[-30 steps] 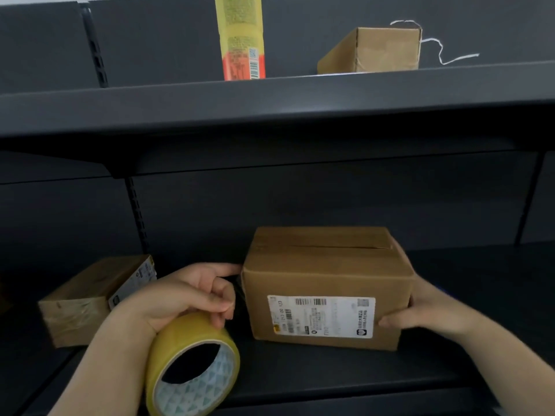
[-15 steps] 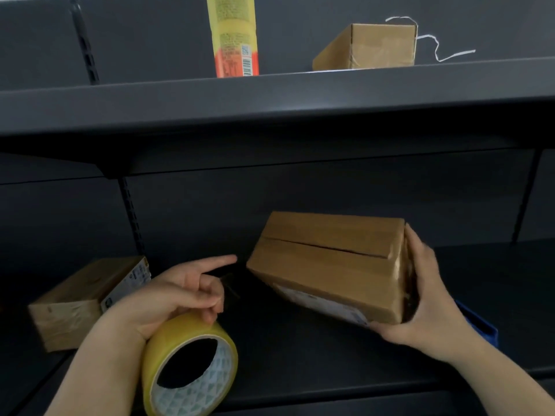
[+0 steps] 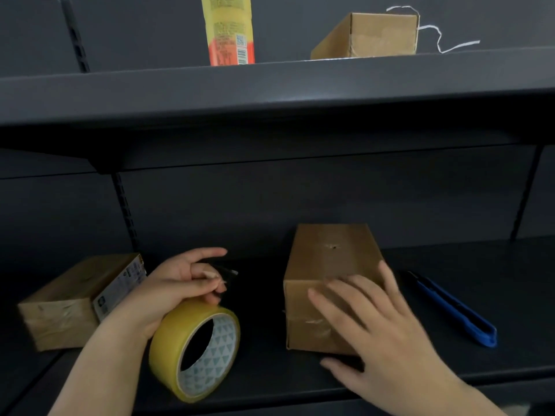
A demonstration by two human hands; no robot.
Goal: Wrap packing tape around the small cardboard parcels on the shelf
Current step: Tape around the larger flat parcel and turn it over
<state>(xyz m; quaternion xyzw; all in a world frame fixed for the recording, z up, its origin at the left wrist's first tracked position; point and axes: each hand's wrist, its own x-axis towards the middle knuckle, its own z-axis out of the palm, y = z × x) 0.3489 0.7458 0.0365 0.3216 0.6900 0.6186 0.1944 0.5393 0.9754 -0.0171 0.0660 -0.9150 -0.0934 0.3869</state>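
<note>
A brown cardboard parcel (image 3: 330,256) stands on the dark lower shelf (image 3: 264,376), its short end toward me. My right hand (image 3: 378,325) lies on its near top edge and front face with fingers spread and straight. My left hand (image 3: 177,283) grips a yellow roll of packing tape (image 3: 195,352) left of the parcel, fingers curled over the roll's top and the index finger stretched out. A second parcel (image 3: 72,298) with a white label sits at the far left. A third parcel (image 3: 372,34) rests on the upper shelf (image 3: 270,91).
A blue utility knife (image 3: 450,307) lies on the lower shelf right of the parcel. On the upper shelf stand a tall yellow and orange container (image 3: 228,28) and a loose white string (image 3: 441,40). The upper shelf overhangs the work area.
The parcel was lifted, turned and set down with its short end toward me. My right hand moved from its right end onto its top. The blue knife is now uncovered.
</note>
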